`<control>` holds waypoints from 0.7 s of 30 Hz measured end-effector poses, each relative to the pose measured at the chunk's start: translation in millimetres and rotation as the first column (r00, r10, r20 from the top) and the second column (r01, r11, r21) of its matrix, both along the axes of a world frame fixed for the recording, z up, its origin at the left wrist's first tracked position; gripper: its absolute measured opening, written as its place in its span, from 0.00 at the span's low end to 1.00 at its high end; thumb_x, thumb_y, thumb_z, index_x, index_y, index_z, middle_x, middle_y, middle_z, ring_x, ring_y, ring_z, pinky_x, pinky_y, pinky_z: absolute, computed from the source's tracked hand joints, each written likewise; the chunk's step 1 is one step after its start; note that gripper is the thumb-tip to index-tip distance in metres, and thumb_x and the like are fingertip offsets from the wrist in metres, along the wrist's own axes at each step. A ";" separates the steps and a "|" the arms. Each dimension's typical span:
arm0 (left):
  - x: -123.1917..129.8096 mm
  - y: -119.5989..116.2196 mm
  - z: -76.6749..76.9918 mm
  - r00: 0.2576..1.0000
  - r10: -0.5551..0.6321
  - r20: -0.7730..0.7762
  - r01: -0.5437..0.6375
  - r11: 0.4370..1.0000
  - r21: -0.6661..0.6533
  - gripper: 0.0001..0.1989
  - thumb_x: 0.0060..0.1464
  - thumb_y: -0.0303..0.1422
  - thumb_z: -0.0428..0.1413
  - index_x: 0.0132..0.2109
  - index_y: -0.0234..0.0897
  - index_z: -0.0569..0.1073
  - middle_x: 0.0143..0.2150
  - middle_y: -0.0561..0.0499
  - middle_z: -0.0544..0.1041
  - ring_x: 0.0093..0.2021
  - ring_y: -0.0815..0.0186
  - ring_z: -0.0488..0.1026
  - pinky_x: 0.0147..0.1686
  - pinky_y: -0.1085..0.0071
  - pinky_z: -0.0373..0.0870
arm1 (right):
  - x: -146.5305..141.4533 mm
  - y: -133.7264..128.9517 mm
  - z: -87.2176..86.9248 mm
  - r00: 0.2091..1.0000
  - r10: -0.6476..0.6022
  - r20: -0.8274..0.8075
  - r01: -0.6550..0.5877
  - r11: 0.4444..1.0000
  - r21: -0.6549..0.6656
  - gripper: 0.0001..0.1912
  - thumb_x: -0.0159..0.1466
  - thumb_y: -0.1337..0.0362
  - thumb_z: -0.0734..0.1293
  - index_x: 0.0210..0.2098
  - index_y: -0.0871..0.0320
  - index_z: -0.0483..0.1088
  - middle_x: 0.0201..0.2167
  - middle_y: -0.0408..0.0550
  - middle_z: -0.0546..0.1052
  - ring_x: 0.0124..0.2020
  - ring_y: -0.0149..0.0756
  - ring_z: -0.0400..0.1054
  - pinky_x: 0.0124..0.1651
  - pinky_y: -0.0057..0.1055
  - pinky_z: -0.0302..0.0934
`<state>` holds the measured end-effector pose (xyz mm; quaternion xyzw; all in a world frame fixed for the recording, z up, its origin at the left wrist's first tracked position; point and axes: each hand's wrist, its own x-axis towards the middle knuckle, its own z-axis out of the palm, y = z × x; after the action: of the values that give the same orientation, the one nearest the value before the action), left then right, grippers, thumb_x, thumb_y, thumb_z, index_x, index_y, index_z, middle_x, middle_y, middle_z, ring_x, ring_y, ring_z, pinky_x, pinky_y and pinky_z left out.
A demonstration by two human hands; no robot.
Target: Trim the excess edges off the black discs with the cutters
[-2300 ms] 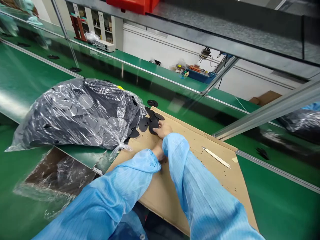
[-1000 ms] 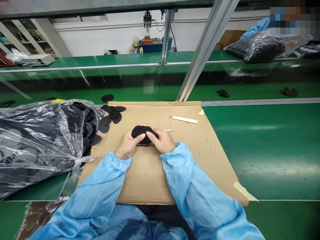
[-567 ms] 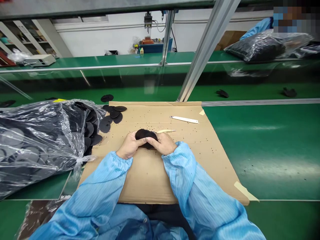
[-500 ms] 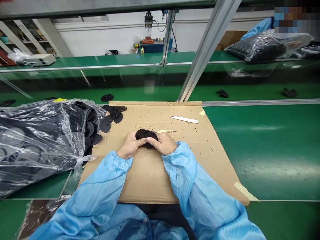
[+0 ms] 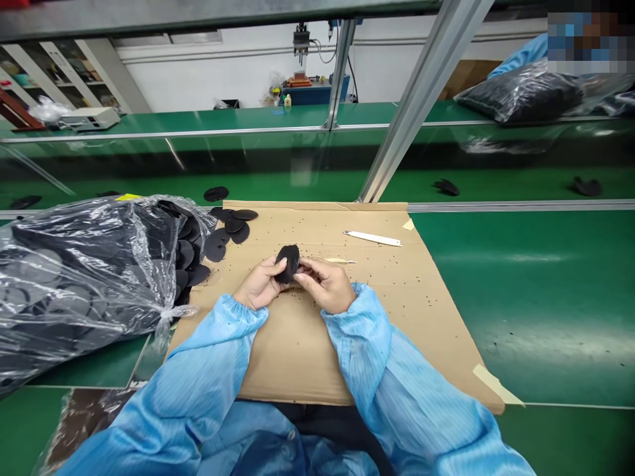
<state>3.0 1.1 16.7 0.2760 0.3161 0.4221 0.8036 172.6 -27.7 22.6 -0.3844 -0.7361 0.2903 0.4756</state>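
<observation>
Over the brown cardboard sheet (image 5: pixel 297 344), my left hand (image 5: pixel 260 283) grips a stack of black discs (image 5: pixel 287 263), thumb on its face. My right hand (image 5: pixel 327 283) has its fingers and thumb closed at the stack's right edge. The stack stands tilted up on its side. Just behind my right hand lies a thin pale-yellow tool (image 5: pixel 340 261), and farther back a white-handled cutter (image 5: pixel 373 238). Loose black discs (image 5: pixel 215 246) lie at the sheet's back left corner. Small black specks are scattered over the cardboard.
A big clear plastic bag (image 5: pixel 89 277) full of black discs fills the left side. A slanted metal post (image 5: pixel 407 99) rises behind the sheet. More black pieces (image 5: pixel 446 187) lie on the green surface beyond. A person's blue sleeve (image 5: pixel 520 56) shows behind a filled bag (image 5: pixel 526 92), far right.
The disc stack has turned from lying wide between both hands to standing more upright in my left hand. My right hand's fingers have shifted to its right edge. The view has moved slightly.
</observation>
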 end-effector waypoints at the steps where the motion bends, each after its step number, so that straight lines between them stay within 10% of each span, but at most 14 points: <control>1: 0.1 -0.8 0.4 1.000 -0.010 -0.006 0.010 1.000 0.000 0.09 0.49 0.28 0.61 0.40 0.33 0.72 0.33 0.50 0.74 0.31 0.69 0.72 0.27 0.75 0.70 | -1.1 -0.6 -0.3 1.000 -0.011 0.013 0.011 0.999 0.033 0.13 0.65 0.62 0.63 0.45 0.59 0.73 0.36 0.49 0.78 0.37 0.35 0.72 0.41 0.31 0.67; 14: 4.6 -8.3 2.2 0.998 -0.027 -0.055 0.030 0.998 0.054 0.18 0.47 0.39 0.64 0.41 0.35 0.71 0.29 0.52 0.73 0.27 0.70 0.71 0.25 0.76 0.71 | -6.3 -0.1 -5.7 0.967 -0.187 0.171 0.106 0.911 0.398 0.10 0.67 0.69 0.61 0.43 0.60 0.73 0.38 0.50 0.79 0.39 0.34 0.74 0.44 0.29 0.69; 21: 9.6 -7.0 1.7 0.995 0.083 -0.049 -0.078 0.993 0.083 0.17 0.45 0.35 0.66 0.40 0.33 0.72 0.29 0.53 0.73 0.27 0.72 0.70 0.26 0.77 0.70 | -9.5 -0.9 -4.9 0.957 -0.252 0.146 0.207 0.942 0.265 0.10 0.68 0.65 0.60 0.40 0.57 0.73 0.35 0.48 0.79 0.36 0.34 0.73 0.42 0.30 0.68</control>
<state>12.6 -5.9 18.3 0.3064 0.3305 0.4593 0.7655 163.1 -28.7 17.7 -0.4302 -0.7559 0.1035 0.4825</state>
